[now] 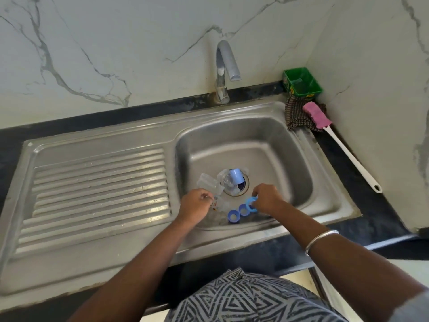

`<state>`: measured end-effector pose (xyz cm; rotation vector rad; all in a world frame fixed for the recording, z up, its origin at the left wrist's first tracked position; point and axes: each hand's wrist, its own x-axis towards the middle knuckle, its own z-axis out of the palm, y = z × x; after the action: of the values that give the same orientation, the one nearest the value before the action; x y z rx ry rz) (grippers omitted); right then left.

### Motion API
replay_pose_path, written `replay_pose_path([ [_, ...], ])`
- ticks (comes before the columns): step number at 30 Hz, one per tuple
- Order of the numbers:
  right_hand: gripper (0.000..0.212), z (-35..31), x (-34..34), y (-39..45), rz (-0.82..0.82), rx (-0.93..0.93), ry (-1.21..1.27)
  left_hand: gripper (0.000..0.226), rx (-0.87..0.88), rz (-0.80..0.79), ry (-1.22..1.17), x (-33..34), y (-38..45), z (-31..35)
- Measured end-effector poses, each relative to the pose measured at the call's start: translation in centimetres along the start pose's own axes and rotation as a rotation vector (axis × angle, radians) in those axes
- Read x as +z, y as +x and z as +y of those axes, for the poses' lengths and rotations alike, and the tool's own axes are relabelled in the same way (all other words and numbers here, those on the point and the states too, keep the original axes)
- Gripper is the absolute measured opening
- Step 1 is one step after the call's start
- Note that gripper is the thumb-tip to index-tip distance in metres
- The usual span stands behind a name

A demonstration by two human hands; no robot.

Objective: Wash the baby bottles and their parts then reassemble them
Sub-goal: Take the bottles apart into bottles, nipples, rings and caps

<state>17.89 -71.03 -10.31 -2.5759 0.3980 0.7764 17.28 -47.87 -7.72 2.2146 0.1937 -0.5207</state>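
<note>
Both hands reach into the steel sink basin point(267, 145). My left hand point(195, 205) grips a clear baby bottle point(217, 206) near the basin's front wall. My right hand point(267, 198) pinches a light blue ring point(251, 204). Two blue collars point(239, 212) lie on the basin floor between my hands. A clear bottle point(209, 182) lies behind my left hand. Over the drain sits a clear cap with a blue part point(233, 180).
A chrome tap point(224, 70) stands behind the basin. A ribbed drainboard point(99, 182) lies to the left. At the back right corner are a green tub point(301, 83), a checked cloth point(296, 117) and a pink bottle brush point(334, 135) with a long white handle.
</note>
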Motion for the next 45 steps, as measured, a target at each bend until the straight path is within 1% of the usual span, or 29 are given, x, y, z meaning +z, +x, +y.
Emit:
replay_pose_path([
  [6,0.036,1.4,0.0,3.3,-0.063,-0.075,-0.025,0.019,-0.059,0.036,0.124,1.0,1.1,0.3],
  [9,0.032,1.5,0.2,4.3,-0.090,-0.089,0.005,0.021,-0.094,0.036,0.149,1.2,1.8,0.2],
  [14,0.022,0.2,0.2,6.3,-0.090,-0.190,-0.022,0.025,-0.147,0.025,0.170,1.7,3.2,0.0],
  [19,0.050,-2.6,0.3,8.7,-0.082,-0.353,-0.118,0.029,-0.145,-0.011,0.175,2.1,4.3,-0.2],
  [21,0.058,-3.9,0.4,9.7,-0.083,-0.392,-0.190,0.030,-0.140,-0.029,0.178,2.1,4.7,-0.1],
  [23,0.060,-5.1,0.5,10.4,-0.089,-0.416,-0.299,0.031,-0.128,-0.038,0.176,2.1,5.0,0.0],
  [26,0.062,-6.5,0.8,11.7,-0.133,-0.420,-0.384,0.032,-0.128,-0.035,0.157,2.1,5.6,0.3],
  [29,0.057,-6.9,1.3,12.6,-0.176,-0.439,-0.460,0.030,-0.126,-0.013,0.131,2.2,6.1,0.8],
  [32,0.048,-6.7,1.8,12.9,-0.174,-0.445,-0.385,0.030,-0.133,-0.004,0.103,2.3,6.5,0.9],
  [37,0.037,-6.1,1.9,12.6,-0.086,-0.412,-0.203,0.026,-0.157,0.021,0.042,2.3,7.0,1.3],
  [40,0.045,-5.8,1.1,11.8,-0.049,-0.365,0.055,0.023,-0.175,0.036,0.007,2.5,7.5,1.7],
  [43,0.059,-5.9,-0.9,10.9,0.054,-0.300,0.290,0.019,-0.197,0.055,-0.040,2.4,8.1,2.5],
  [45,0.056,-6.1,-2.4,10.5,0.147,-0.195,0.466,0.025,-0.230,0.090,-0.138,2.2,8.1,3.5],
])
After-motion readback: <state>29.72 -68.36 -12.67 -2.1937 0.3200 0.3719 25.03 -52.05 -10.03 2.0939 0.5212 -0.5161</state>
